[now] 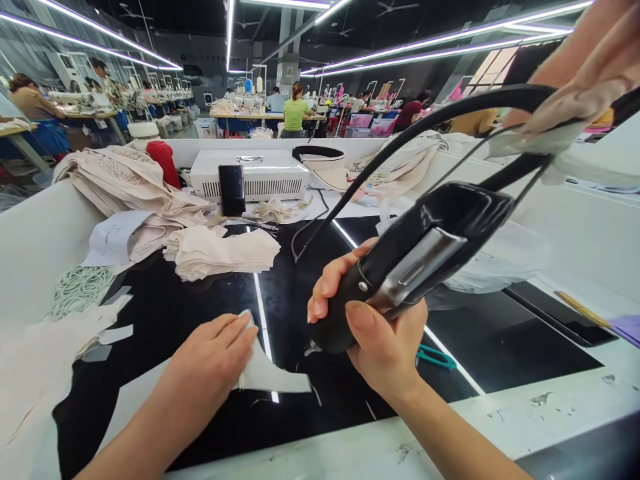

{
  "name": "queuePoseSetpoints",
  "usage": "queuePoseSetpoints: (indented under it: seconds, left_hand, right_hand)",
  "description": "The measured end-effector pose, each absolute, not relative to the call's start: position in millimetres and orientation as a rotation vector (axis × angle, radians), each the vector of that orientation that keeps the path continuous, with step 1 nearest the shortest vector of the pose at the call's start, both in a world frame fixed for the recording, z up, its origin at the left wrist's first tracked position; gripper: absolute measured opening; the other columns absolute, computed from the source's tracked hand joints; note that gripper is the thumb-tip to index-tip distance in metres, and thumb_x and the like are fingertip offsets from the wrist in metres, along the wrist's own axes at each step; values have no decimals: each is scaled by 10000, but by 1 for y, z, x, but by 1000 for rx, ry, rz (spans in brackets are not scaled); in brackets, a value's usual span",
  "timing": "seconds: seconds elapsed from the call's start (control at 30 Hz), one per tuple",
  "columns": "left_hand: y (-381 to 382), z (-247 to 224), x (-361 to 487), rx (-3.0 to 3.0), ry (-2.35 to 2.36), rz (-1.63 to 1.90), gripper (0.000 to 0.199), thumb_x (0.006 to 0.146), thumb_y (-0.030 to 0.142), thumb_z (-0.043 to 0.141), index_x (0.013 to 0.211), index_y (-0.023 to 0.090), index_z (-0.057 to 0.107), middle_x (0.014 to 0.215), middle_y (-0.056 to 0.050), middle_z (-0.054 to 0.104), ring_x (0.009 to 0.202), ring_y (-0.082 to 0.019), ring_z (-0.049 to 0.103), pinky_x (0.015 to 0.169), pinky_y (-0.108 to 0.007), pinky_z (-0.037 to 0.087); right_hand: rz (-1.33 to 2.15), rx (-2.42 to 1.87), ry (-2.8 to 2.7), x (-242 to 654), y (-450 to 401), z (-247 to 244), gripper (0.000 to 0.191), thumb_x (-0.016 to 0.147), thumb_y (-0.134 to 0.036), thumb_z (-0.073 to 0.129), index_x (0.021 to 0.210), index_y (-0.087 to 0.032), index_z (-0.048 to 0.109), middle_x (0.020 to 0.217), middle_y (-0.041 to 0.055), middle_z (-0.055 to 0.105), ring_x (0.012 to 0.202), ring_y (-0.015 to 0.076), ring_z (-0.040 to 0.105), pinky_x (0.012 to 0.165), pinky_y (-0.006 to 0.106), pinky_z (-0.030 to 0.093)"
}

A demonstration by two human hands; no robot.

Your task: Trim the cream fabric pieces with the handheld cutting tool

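Note:
My right hand (377, 327) is wrapped round a black handheld electric tool (400, 267) with a long metal lever. The thumb lies along its near side, and the small metal tip points down left, just above the black work surface (320, 427). To its left, my left hand (210, 353) holds a cream fabric piece (280, 380) against the surface, fingers close together. The piece has a curved edge reaching out to the right. The thumb and part of the fabric are hidden under the hand. The tool tip is apart from the fabric.
A stack of cream cut pieces (223, 252) lies behind my left hand. Beyond stand a phone (232, 190) and a white vented box (250, 175). Teal snips (436, 357) lie right of my right hand. A black cable (400, 143) arches overhead. Co-workers sit at sewing tables behind.

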State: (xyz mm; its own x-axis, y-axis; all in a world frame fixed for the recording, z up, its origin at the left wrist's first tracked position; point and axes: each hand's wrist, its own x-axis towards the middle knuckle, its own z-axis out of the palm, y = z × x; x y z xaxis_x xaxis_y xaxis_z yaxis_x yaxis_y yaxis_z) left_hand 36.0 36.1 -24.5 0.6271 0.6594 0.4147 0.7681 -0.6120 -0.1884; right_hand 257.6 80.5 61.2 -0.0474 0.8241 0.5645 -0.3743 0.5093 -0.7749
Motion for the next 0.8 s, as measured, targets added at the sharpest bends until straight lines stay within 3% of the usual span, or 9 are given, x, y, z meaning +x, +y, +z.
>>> queuePoseSetpoints:
  seconds: [0.2, 0.37, 0.8]
  left_hand:
    - [21, -12, 48, -2584, -1042, -576, 305, 1060, 100, 455, 1303, 121, 638, 1342, -113, 688, 1239, -261, 644, 1021, -417, 568]
    - [7, -7, 77, -2725, -885, -806, 278, 1098, 141, 427, 1168, 132, 696, 1070, -60, 757, 1014, -181, 701, 964, -316, 575]
    - [10, -16, 83, -2751, -917, -743, 348, 1129, 241, 358, 1118, 115, 682, 1006, -67, 718, 907, -209, 694, 846, -339, 588]
  right_hand:
    - [1036, -427, -1228, 265, 70, 56, 404, 799, -443, 874, 986, -279, 556, 787, -43, 643, 534, 131, 606, 443, 269, 510]
    - [1093, -422, -1199, 263, 62, 56, 453, 794, -467, 877, 1003, -299, 512, 773, -47, 632, 503, 119, 546, 400, 251, 467]
    - [1076, -440, -1232, 268, 50, 48, 391, 835, -466, 839, 1013, -293, 537, 782, -31, 612, 524, 127, 568, 409, 248, 503]
